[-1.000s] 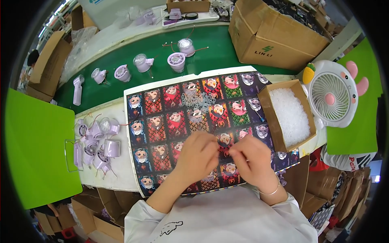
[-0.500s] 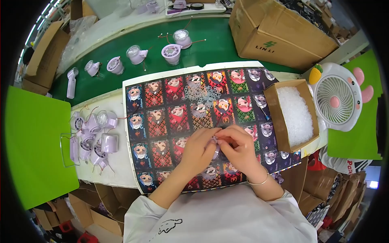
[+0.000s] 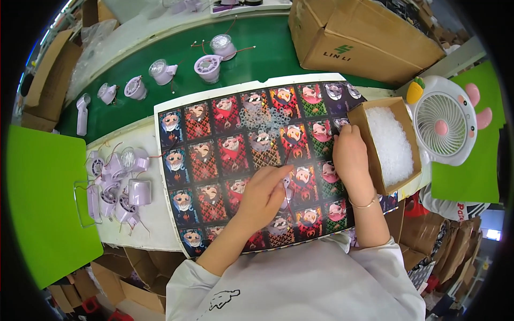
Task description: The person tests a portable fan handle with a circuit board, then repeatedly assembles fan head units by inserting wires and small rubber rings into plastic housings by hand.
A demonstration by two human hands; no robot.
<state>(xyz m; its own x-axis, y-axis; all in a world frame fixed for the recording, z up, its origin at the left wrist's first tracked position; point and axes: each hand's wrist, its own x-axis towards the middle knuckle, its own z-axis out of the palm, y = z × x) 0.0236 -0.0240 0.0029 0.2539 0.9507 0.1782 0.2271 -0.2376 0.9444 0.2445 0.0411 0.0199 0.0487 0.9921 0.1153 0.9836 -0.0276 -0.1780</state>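
My left hand is closed around a small lilac plastic part with thin wires, above the printed sheet; the fingers cover much of the part. My right hand lies at the sheet's right side, next to the open carton of clear pellet-like pieces. Its fingers are curled downward, and whatever they grip is hidden beneath them. A loose pile of small clear rings rests on the sheet, beyond my left hand.
Lilac fan housings with wires are heaped at the left. Several more, one of them a housing, stand on the green surface. A large cardboard box stands at the back right, and a white desk fan beyond the carton.
My right hand has left the lilac part and moved right, over the spot where a slim blue-ended tool lay. My left hand still holds the part. The whole view has shifted slightly.
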